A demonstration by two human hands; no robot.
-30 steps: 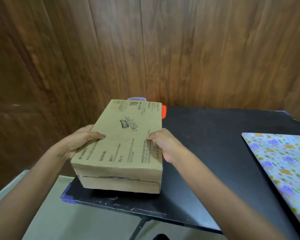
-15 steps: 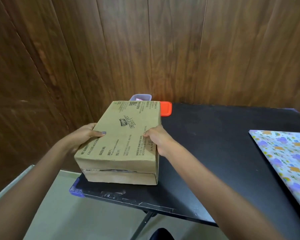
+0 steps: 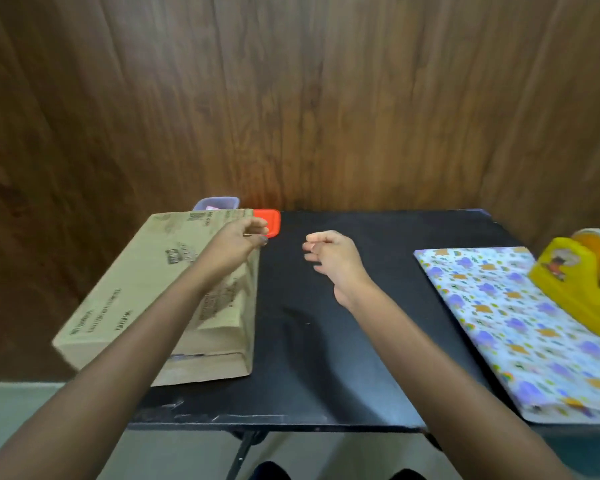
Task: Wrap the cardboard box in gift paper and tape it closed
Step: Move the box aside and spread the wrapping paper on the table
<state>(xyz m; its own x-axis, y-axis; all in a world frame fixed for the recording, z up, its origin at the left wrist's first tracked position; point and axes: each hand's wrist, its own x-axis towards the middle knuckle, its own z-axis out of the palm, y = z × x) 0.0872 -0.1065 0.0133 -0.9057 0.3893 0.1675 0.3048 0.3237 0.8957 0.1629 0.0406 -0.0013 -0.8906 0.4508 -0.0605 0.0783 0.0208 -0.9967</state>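
The brown cardboard box (image 3: 146, 296) lies flat on the left part of the black table (image 3: 343, 341), and its left side reaches past the table's left edge. My left hand (image 3: 238, 239) hovers over the box's far right corner with loosely curled fingers and holds nothing. My right hand (image 3: 329, 252) hangs above the bare table to the right of the box, also loosely curled and empty. A sheet of gift paper (image 3: 499, 327) with purple and orange prints lies flat at the table's right. On its far right side stands a yellow tape dispenser (image 3: 575, 289).
An orange lid (image 3: 272, 220) and a small purple container (image 3: 219, 203) sit behind the box against the wooden wall (image 3: 291, 98). The table's front edge (image 3: 274, 422) is close to me, with the floor and a table leg below.
Both hands have let go of the box's sides and lifted away from it. The view has swung right, bringing the tape dispenser into sight.
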